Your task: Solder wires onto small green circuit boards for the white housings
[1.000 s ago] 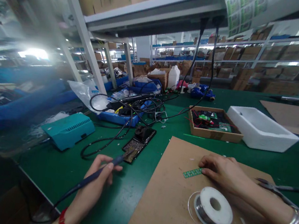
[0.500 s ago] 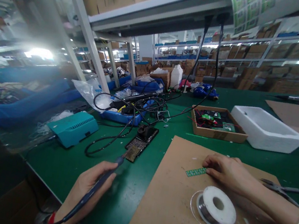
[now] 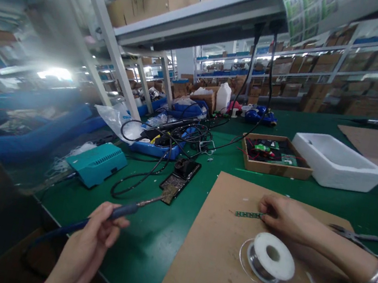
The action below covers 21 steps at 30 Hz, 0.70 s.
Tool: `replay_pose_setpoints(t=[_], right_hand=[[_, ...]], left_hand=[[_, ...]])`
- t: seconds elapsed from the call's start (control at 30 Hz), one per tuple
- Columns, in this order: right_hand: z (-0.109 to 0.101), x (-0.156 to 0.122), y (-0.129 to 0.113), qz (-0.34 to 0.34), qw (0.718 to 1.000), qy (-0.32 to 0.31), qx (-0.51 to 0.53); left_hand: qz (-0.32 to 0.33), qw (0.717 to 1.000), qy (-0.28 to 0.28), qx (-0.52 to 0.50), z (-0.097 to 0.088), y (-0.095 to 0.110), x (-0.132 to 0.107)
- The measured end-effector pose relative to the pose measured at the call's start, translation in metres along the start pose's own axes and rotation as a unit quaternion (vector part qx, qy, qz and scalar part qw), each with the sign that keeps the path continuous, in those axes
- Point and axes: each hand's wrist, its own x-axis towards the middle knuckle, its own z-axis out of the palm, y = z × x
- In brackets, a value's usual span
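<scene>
Being gripped in the curled fingers of the left hand: a soldering iron, held closed around its blue handle above the green workbench. Being held at one end by the fingertips of the right hand: a narrow green circuit board, just above a cardboard sheet, near a solder spool.

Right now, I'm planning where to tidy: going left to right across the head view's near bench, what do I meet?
Left hand with soldering iron → black stand → green circuit strip → right hand → pliers
</scene>
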Motion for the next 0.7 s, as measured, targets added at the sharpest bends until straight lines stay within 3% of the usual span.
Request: replay_pose_setpoints(t=[0.27,0.4,0.57,0.63,0.7], right_hand=[[-0.021,-0.016,0.006,0.037,0.997,0.014,0.071],[-0.038,-0.036,0.006,0.06,0.991,0.044,0.109],[-0.043,-0.07,-0.012,0.062,0.964,0.147,0.212],[-0.038,-0.084,-0.021,0.048,0.949,0.189,0.247],[-0.027,-0.096,-0.029,0.04,0.938,0.218,0.267]], left_hand=[[-0.091,0.989,-0.043,-0.108,0.016,0.008,-0.005],[-0.099,0.985,-0.058,-0.132,0.029,0.012,-0.009],[-0.044,0.994,-0.078,-0.057,0.039,0.013,-0.013],[0.041,0.995,-0.076,0.043,0.039,0.008,-0.01],[0.132,0.975,-0.062,0.167,0.037,-0.001,-0.003]])
